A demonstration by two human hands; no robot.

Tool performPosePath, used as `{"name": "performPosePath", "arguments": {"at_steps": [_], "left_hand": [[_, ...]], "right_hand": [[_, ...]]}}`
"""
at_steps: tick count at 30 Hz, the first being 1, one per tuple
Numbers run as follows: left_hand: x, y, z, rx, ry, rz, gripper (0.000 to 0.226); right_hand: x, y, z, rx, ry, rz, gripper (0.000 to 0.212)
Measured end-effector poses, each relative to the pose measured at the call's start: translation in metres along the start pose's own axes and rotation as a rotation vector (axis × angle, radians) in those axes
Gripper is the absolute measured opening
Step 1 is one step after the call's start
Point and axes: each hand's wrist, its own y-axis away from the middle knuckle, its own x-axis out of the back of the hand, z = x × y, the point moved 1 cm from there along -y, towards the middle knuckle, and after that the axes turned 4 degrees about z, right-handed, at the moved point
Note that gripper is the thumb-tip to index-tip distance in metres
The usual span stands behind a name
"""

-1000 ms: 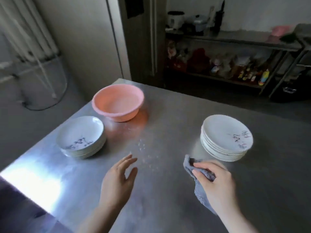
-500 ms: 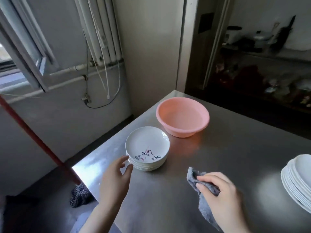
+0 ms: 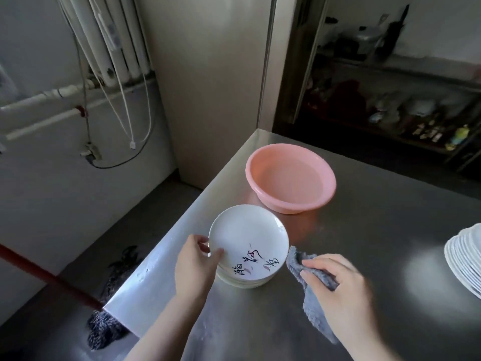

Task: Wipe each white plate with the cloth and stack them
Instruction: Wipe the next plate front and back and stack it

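Since half a second back the left hand (image 3: 194, 265) has gone from hovering beside the left stack (image 3: 244, 278) to actually pinching the top plate (image 3: 248, 237), thumb over the rim at about 9 o'clock and fingers tucked under; the plate's far edge is tipped up a little, so it looks like it's coming off the pile. That stack sits near the table's (image 3: 377, 243) left edge, with the pink basin (image 3: 290, 178) just beyond it at roughly 1 o'clock; the second stack (image 3: 466, 259) is well apart at 3 o'clock, half out of view.

Right hand (image 3: 343, 290) is curled round the grey cloth (image 3: 316, 306), which hangs bunched from the fingers just beside the plate's rim at 4 o'clock; can't tell if it's touching.

My take on doing this bit well: lift the plate straight up and clear before tilting, so it doesn't drag the one under it; keep the thumb out at the rim so the cloth gets the whole face; bring the cloth to the plate rather than reaching across.

Plate's round, so no real long axis; it faces up, and the painted characters sit along the near edge toward 5 o'clock.
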Motion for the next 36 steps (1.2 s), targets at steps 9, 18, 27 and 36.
{"name": "performPosePath", "arguments": {"at_steps": [9, 18, 27, 36], "left_hand": [[-0.002, -0.008, 0.009, 0.056, 0.156, -0.037, 0.017], [-0.003, -0.003, 0.017, 0.196, 0.525, -0.017, 0.022], [-0.055, 0.068, 0.078, 0.108, 0.606, -0.263, 0.022], [-0.163, 0.204, 0.1, 0.095, 0.511, -0.473, 0.023]], "right_hand": [[-0.01, 0.001, -0.004, -0.04, 0.044, 0.025, 0.031], [0.008, 0.002, 0.013, -0.081, 0.021, 0.094, 0.027], [0.108, 0.032, 0.061, -0.248, 0.076, 0.353, 0.023], [0.241, 0.087, 0.144, -0.305, 0.166, 0.534, 0.02]]}}
